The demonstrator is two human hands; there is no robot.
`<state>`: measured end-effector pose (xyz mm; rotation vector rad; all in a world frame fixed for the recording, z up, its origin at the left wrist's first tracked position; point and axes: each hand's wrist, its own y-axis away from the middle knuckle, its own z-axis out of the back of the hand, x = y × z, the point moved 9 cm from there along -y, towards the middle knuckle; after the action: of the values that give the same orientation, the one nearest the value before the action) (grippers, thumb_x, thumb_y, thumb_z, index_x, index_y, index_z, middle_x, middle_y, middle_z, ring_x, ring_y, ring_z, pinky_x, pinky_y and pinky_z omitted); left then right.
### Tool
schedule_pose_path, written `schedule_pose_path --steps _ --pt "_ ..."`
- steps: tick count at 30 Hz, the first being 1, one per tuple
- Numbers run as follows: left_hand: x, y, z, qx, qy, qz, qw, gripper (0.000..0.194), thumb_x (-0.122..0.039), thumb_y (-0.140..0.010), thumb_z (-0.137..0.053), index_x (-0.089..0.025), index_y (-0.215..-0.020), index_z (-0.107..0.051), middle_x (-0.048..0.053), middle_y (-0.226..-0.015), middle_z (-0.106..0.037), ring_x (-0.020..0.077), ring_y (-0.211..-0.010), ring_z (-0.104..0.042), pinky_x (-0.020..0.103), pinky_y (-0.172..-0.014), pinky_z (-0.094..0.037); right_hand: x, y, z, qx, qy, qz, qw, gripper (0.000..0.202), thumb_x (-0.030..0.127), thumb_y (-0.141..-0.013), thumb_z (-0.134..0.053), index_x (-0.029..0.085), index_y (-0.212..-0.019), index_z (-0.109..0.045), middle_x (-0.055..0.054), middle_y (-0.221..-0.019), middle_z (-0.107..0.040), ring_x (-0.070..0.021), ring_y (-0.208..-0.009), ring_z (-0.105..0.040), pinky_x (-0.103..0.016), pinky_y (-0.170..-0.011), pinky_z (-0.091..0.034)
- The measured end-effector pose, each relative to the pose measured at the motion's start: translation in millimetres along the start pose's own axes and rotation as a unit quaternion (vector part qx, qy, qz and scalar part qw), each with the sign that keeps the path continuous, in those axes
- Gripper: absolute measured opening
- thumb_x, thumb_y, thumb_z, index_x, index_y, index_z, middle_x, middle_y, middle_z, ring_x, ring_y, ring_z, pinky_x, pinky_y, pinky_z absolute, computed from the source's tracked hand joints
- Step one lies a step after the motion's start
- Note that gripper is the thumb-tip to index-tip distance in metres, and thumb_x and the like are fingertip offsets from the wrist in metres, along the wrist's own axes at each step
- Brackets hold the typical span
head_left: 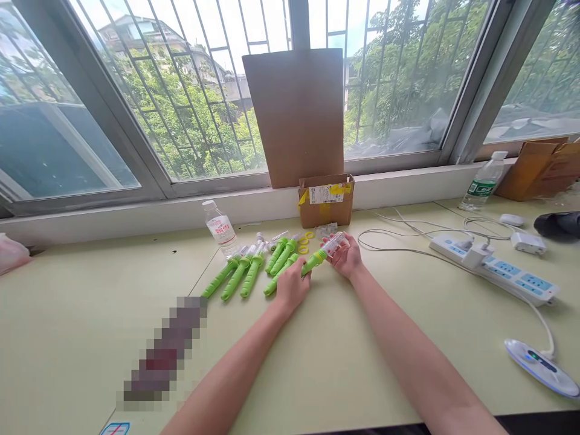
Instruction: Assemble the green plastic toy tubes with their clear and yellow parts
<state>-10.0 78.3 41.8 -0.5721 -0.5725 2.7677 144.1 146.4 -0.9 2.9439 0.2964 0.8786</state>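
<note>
My left hand (292, 285) is closed around the lower part of a green plastic stick (315, 261) with a clear ribbed end. At its upper end, my right hand (347, 258) has its fingers curled about the clear part (334, 243); the stick is tilted up to the right. Several similar green sticks lie left of my hands, among them one with a clear end (252, 275) and one partly behind my left hand (274, 284). Yellow rings (303, 241) lie just beyond the held stick, beside small clear pieces (326, 231).
A small cardboard box (326, 202) stands at the back, before a tall cardboard sheet (299, 115). Water bottles stand left (221, 229) and right (484, 181). A power strip (493, 269), cables and a white oval device (541, 367) lie at right. A pixelated patch (165, 350) hides something at left.
</note>
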Motion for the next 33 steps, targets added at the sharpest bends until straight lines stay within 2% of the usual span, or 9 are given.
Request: schedule_pose_path --steps 5,11,20,23,28,33 --pt "3 0 -2.8 0.011 0.001 0.006 1.000 0.020 -0.031 -0.086 -0.051 -0.022 -0.103 -0.054 0.001 -0.077 -0.065 0.0206 -0.068 -0.062 0.027 -0.060 -0.037 -5 3 -7 0.025 0.048 -0.019 0.998 0.022 0.030 -0.077 -0.049 0.023 -0.093 -0.062 -0.005 -0.091 -0.072 -0.0226 -0.085 -0.067 -0.039 -0.072 -0.054" --pt "2 0 -1.1 0.007 0.022 0.000 1.000 0.021 -0.032 -0.087 -0.050 -0.021 -0.104 -0.053 0.002 -0.078 -0.065 0.0211 -0.069 -0.062 0.028 -0.061 -0.038 -11 11 -23 0.089 0.038 -0.051 0.994 0.027 0.036 -0.079 -0.048 0.021 -0.095 -0.063 -0.008 -0.095 -0.072 -0.0262 -0.091 -0.067 -0.044 -0.076 -0.052" --pt "-1 1 2.9 0.002 0.039 -0.007 0.999 0.021 -0.032 -0.086 -0.050 -0.022 -0.104 -0.053 0.001 -0.078 -0.065 0.0199 -0.068 -0.061 0.027 -0.061 -0.039 -11 13 -23 0.098 0.036 -0.061 0.993 0.027 0.047 -0.085 -0.052 0.020 -0.087 -0.059 -0.009 -0.096 -0.071 -0.0248 -0.091 -0.068 -0.044 -0.081 -0.052" --pt "-2 2 3.6 0.002 0.041 -0.009 0.999 0.020 -0.032 -0.086 -0.050 -0.022 -0.103 -0.053 0.001 -0.078 -0.064 0.0196 -0.068 -0.060 0.027 -0.060 -0.038 -11 14 -24 0.108 0.041 -0.063 0.991 0.027 0.047 -0.085 -0.053 0.021 -0.085 -0.058 -0.007 -0.091 -0.071 -0.0228 -0.088 -0.068 -0.043 -0.082 -0.052" --pt "-4 2 4.0 0.005 0.050 -0.018 0.999 0.019 -0.032 -0.086 -0.050 -0.021 -0.102 -0.053 0.000 -0.074 -0.063 0.0192 -0.066 -0.060 0.026 -0.060 -0.039 -12 16 -25 0.124 0.045 -0.068 0.989 0.028 0.048 -0.086 -0.053 0.022 -0.095 -0.061 -0.001 -0.077 -0.068 -0.0181 -0.075 -0.067 -0.038 -0.076 -0.052" --pt "-4 2 2.1 0.009 0.048 -0.017 0.999 0.018 -0.031 -0.086 -0.051 -0.022 -0.101 -0.053 0.000 -0.073 -0.062 0.0190 -0.066 -0.060 0.026 -0.060 -0.039 -14 18 -27 0.127 0.062 -0.085 0.986 0.028 0.047 -0.083 -0.056 0.020 -0.079 -0.061 -0.002 -0.076 -0.068 -0.0196 -0.080 -0.068 -0.036 -0.077 -0.051"
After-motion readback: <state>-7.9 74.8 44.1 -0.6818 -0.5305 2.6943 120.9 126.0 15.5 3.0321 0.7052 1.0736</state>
